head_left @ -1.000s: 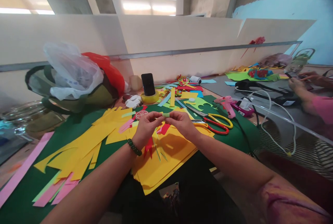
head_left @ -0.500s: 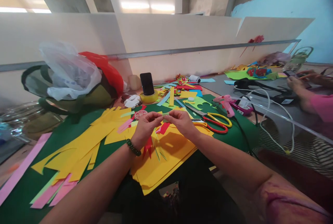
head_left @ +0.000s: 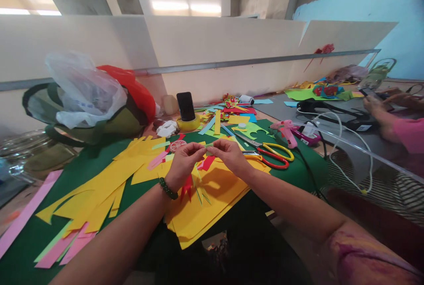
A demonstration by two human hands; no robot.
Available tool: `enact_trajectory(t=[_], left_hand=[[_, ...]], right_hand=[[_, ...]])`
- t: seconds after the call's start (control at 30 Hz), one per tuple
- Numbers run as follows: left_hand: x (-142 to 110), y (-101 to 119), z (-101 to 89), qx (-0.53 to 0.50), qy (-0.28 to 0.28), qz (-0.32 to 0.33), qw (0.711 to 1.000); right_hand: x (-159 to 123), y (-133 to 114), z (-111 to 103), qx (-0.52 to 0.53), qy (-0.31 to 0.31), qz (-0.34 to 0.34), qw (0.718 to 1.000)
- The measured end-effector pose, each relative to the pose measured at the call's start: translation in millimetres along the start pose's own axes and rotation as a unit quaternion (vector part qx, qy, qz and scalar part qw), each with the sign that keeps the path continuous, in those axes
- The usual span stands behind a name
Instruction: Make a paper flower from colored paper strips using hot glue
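Note:
Both hands meet above a stack of yellow sheets (head_left: 218, 196). Between their fingertips is a small light green strip (head_left: 209, 145), which looks like paper or felt. My left hand (head_left: 185, 161), with a dark beaded bracelet at the wrist, pinches its left end. My right hand (head_left: 228, 155) pinches the right end. Below the fingers, red pointed cut pieces (head_left: 187, 188) and thin green slivers (head_left: 200, 192) lie on the yellow stack. Red-and-yellow-handled scissors (head_left: 274, 152) rest right of my right hand, beside an orange cutter (head_left: 252, 156).
A pink glue gun (head_left: 285, 131) with a black cord stands at the right. A phone (head_left: 186, 106) leans on a yellow tape roll (head_left: 188, 124). Yellow strips (head_left: 96, 188) lie at left, near a bag (head_left: 132, 121). Another person's hand (head_left: 376, 104) holds a phone at far right.
The view has shifted very slightly. Both hands keep their pinch on the green strip, with almost no movement.

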State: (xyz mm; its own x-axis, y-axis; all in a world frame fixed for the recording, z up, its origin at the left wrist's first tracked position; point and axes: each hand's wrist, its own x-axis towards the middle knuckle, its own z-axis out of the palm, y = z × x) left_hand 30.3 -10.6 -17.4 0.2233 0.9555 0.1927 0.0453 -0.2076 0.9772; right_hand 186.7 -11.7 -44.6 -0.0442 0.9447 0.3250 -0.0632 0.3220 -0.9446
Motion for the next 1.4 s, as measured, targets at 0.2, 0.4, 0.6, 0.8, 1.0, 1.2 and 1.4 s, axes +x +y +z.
enact_trajectory(t=[0.2, 0.4, 0.6, 0.8, 1.0, 1.2, 1.4], left_hand=[[0.0, 1.1, 2.1, -0.002, -0.009, -0.018, 1.000], [-0.3, 2.3, 0.8, 0.023, -0.022, -0.005, 0.999], [-0.2, 5.6, -1.4, -0.005, -0.007, -0.038, 0.999], [-1.8, 10.1, -4.4, -0.002, -0.022, -0.064, 0.998], [-1.6, 7.2, -3.7, 0.001, -0.028, -0.047, 0.999], [-0.3, 5.1, -4.1, -0.007, -0.026, -0.038, 0.999], [-0.5, 3.9, -3.8, -0.009, -0.022, -0.034, 0.999]], right_hand=[[-0.3, 0.5, -0.7, -0.015, -0.011, 0.009, 1.000], [-1.0, -0.5, -0.6, -0.028, -0.023, 0.038, 0.999], [-0.8, -0.2, -0.8, -0.014, -0.030, 0.053, 0.998], [-1.1, -1.9, -2.0, -0.016, -0.030, 0.048, 0.998], [-2.5, -2.1, -2.1, -0.029, -0.040, 0.042, 0.998], [-2.7, -2.9, -1.9, -0.029, -0.035, 0.030, 0.999], [-1.5, -1.5, -1.0, -0.013, -0.030, 0.025, 0.999]])
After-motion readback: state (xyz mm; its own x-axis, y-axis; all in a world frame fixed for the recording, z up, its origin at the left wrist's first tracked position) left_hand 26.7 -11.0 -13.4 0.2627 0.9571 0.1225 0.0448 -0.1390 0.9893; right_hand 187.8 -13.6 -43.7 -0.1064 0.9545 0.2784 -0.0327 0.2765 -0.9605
